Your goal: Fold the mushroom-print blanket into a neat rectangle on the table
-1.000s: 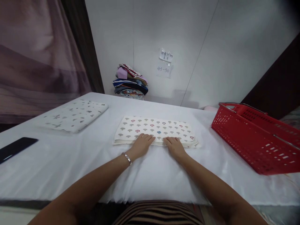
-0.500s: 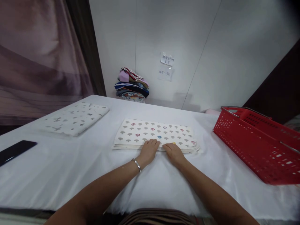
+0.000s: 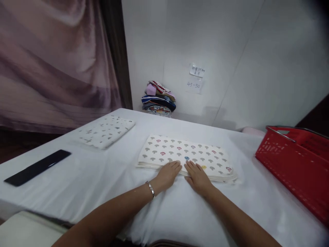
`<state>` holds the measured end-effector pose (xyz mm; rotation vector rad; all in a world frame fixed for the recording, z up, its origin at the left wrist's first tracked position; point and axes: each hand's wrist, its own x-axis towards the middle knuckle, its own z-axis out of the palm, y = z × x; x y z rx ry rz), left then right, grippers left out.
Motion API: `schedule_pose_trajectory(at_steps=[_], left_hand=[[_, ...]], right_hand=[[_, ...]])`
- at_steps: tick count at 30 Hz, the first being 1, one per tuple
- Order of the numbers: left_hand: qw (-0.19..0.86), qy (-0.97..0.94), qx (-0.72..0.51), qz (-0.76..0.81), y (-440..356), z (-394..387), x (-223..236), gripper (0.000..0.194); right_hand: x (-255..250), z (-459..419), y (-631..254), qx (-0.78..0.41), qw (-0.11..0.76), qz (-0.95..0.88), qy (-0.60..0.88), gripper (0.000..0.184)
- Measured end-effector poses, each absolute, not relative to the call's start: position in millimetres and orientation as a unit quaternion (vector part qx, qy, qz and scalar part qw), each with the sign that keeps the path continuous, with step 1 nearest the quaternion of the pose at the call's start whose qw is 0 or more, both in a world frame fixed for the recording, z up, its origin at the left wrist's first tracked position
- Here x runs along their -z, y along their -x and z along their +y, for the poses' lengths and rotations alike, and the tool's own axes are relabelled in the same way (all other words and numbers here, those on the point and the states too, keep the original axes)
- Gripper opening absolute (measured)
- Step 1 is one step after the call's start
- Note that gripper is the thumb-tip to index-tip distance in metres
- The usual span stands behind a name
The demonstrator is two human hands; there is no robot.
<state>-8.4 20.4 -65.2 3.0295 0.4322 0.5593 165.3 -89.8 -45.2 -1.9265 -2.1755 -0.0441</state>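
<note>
A folded white cloth (image 3: pixel 169 145) printed with grey, red, blue and yellow mushrooms lies in layers on the white-covered table (image 3: pixel 123 178). My left hand (image 3: pixel 168 173), with a bracelet at the wrist, rests with its fingers flat on the cloth's near edge. Beside it, my right hand (image 3: pixel 198 175) lies flat on the same edge, its fingers stretched out and the thumb a little apart. Neither hand grips the cloth. The palms hide part of the front fold.
Another folded patterned cloth (image 3: pixel 108 130) lies at the back left, with a black flat phone-like object (image 3: pixel 38 167) nearer me. On the right stands a red basket (image 3: pixel 295 168) with metal handles. Behind the table, folded fabrics (image 3: pixel 158 99) are piled against the wall below paper signs (image 3: pixel 194 84).
The view has swung left, so everything sits further right. My fingers have straightened from curling at the cloth's near edge to lying flat on it.
</note>
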Motion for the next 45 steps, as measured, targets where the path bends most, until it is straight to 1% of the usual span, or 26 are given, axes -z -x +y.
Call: schedule_pose_trajectory(at_steps=[2, 4, 7, 10, 12, 15, 17, 18, 20, 22, 25, 28, 30, 34, 36, 40, 45], left_hand=[[0.020, -0.971, -0.193, 0.137, 23.0, 27.8, 74.9, 0.044], [0.034, -0.967, -0.200, 0.154, 41.3, 35.0, 77.9, 0.040], [0.054, -0.960, -0.189, 0.198, 72.0, 48.2, 69.6, 0.033], [0.067, -0.940, -0.158, 0.294, 101.0, 67.8, 54.3, 0.030], [0.072, -0.911, -0.147, 0.379, 117.6, 82.3, 44.7, 0.031], [0.088, -0.851, -0.156, 0.494, 137.9, 98.5, 32.5, 0.028], [0.125, -0.807, -0.171, 0.552, 147.2, 102.5, 24.9, 0.027], [0.156, -0.786, -0.182, 0.570, 150.2, 102.4, 21.3, 0.026], [0.228, -0.749, -0.205, 0.587, 152.5, 99.5, 14.6, 0.029], [0.280, -0.729, -0.212, 0.588, 150.3, 94.7, 9.2, 0.036], [0.281, -0.734, -0.176, 0.592, 141.8, 87.4, 3.8, 0.044], [0.265, -0.746, -0.138, 0.595, 132.7, 81.2, 1.0, 0.049], [0.257, -0.750, -0.115, 0.599, 128.6, 78.8, 1.6, 0.050], [0.244, -0.756, -0.095, 0.600, 126.4, 83.6, 14.0, 0.042], [0.260, -0.751, -0.107, 0.598, 127.4, 90.5, 24.5, 0.039], [0.268, -0.741, -0.132, 0.601, 128.9, 104.5, 43.8, 0.034], [0.268, -0.737, -0.137, 0.606, 130.8, 116.1, 58.0, 0.036]], right_hand=[[50.1, -90.9, -168.3, -0.021, 0.097, -0.744, 0.660, 0.053], [51.2, -89.8, -174.3, -0.046, 0.103, -0.742, 0.661, 0.052], [46.2, -79.2, -185.7, -0.035, 0.155, -0.718, 0.678, 0.051], [42.2, -59.4, -195.9, 0.004, 0.197, -0.683, 0.703, 0.056], [44.1, -47.2, -200.4, -0.001, 0.172, -0.666, 0.726, 0.058], [51.2, -38.7, -203.5, -0.053, 0.086, -0.648, 0.755, 0.057], [54.5, -38.8, -204.7, -0.084, 0.057, -0.636, 0.765, 0.056], [55.3, -39.3, -205.2, -0.093, 0.057, -0.632, 0.767, 0.056], [56.1, -38.6, -204.7, -0.092, 0.080, -0.629, 0.768, 0.056], [57.5, -34.2, -199.1, -0.074, 0.126, -0.643, 0.752, 0.054], [61.4, -22.7, -175.7, -0.058, 0.206, -0.690, 0.691, 0.045], [62.2, -12.0, -139.6, -0.072, 0.235, -0.737, 0.630, 0.039], [59.6, -8.4, -116.6, -0.073, 0.217, -0.759, 0.609, 0.042], [52.0, -9.1, -89.4, -0.067, 0.115, -0.785, 0.605, 0.056], [50.9, -10.3, -86.0, -0.074, 0.079, -0.787, 0.607, 0.059], [60.4, -8.9, -89.1, -0.073, 0.081, -0.786, 0.608, 0.059], [72.8, -3.9, -92.1, -0.047, 0.087, -0.772, 0.628, 0.062]])
